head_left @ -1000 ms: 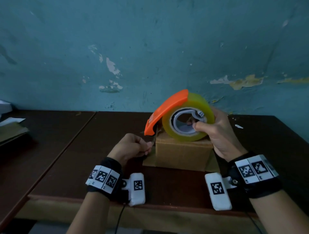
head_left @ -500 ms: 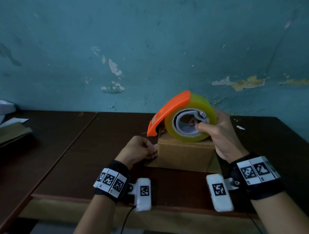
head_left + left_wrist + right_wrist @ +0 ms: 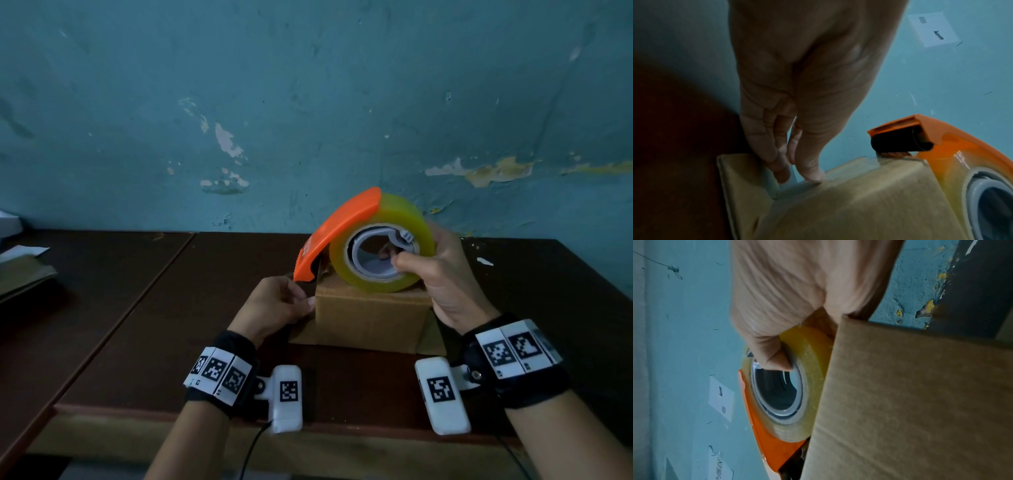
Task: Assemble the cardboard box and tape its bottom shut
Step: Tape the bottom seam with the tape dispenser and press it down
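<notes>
A small cardboard box [image 3: 370, 318] stands on the dark wooden table [image 3: 171, 308] with its lower flaps spread flat. On top of it rests an orange tape dispenser [image 3: 339, 226] carrying a yellowish roll [image 3: 411, 219]. My right hand [image 3: 397, 258] grips the roll, thumb hooked into its core [image 3: 777, 395]. Clear tape [image 3: 849, 168] runs from the dispenser's cutter end [image 3: 900, 142] over the box's top edge and down its left side. My left hand [image 3: 797, 177] presses that tape onto the box's side [image 3: 859, 203] with thumb and fingertips [image 3: 781, 175].
A blue wall with peeling paint stands right behind the table. Flat cardboard and papers [image 3: 24, 274] lie at the far left. A seam [image 3: 154, 284] splits the tabletop left of the box. The table's front edge [image 3: 205, 416] runs under my wrists.
My left hand has moved right and down, from pinching the tape end beside the box to pressing it against the box's left side. The dispenser has stayed on top.
</notes>
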The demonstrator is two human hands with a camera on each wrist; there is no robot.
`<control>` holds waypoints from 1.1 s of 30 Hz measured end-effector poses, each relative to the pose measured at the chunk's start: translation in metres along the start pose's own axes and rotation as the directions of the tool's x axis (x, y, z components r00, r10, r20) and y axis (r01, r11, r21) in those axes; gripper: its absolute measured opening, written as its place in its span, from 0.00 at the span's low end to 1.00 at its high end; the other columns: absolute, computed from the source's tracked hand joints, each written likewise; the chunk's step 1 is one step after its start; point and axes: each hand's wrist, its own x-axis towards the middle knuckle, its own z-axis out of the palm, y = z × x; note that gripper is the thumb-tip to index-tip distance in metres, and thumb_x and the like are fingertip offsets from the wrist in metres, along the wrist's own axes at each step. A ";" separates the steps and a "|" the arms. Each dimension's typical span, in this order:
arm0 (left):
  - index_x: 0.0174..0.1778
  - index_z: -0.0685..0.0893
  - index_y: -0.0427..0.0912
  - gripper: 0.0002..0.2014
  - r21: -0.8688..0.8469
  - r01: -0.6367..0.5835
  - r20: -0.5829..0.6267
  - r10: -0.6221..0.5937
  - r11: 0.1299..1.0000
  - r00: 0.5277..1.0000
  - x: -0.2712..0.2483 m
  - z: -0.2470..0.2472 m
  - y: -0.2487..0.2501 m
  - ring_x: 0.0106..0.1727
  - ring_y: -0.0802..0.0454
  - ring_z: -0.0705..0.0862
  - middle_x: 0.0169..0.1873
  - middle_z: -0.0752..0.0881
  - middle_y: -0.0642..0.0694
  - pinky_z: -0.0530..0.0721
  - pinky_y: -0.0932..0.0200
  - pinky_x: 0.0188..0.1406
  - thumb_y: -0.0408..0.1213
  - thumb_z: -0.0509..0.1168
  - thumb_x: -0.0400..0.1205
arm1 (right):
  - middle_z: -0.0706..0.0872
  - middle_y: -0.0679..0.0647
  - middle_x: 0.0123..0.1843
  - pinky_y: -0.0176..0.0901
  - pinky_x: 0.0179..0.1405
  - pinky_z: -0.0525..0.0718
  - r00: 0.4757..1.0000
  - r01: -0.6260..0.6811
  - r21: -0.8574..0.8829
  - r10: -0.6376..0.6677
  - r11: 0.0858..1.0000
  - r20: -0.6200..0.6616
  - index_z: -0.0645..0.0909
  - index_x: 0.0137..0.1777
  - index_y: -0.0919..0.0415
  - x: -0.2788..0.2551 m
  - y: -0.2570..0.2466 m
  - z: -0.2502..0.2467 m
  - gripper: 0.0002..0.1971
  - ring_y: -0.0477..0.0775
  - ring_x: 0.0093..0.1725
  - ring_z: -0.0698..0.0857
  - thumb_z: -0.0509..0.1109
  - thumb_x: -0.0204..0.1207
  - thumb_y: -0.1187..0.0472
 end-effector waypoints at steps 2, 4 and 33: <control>0.51 0.86 0.37 0.07 -0.009 0.005 -0.003 -0.005 1.000 1.000 0.000 0.001 0.001 0.48 0.47 0.87 0.49 0.89 0.36 0.85 0.57 0.44 0.33 0.74 0.80 | 0.90 0.56 0.44 0.40 0.47 0.88 1.000 -0.001 -0.002 0.001 1.000 0.004 0.85 0.51 0.68 0.000 0.000 0.000 0.15 0.54 0.47 0.90 0.71 0.63 0.73; 0.51 0.86 0.38 0.06 -0.024 0.008 -0.009 -0.008 1.000 1.000 0.000 0.000 0.001 0.51 0.45 0.88 0.53 0.89 0.34 0.85 0.56 0.45 0.32 0.74 0.80 | 0.90 0.56 0.43 0.40 0.46 0.87 1.000 0.002 -0.006 -0.002 1.000 0.005 0.85 0.50 0.68 0.000 0.001 0.000 0.14 0.53 0.46 0.90 0.71 0.63 0.73; 0.81 0.71 0.47 0.39 -0.574 -0.291 0.180 0.465 0.765 0.867 -0.011 0.032 0.007 0.74 0.45 0.83 0.72 0.85 0.44 0.83 0.53 0.69 0.24 0.77 0.74 | 0.90 0.67 0.49 0.41 0.47 0.88 1.000 -0.012 -0.024 0.011 1.000 -0.025 0.84 0.53 0.74 0.000 0.000 -0.001 0.15 0.57 0.50 0.90 0.67 0.71 0.86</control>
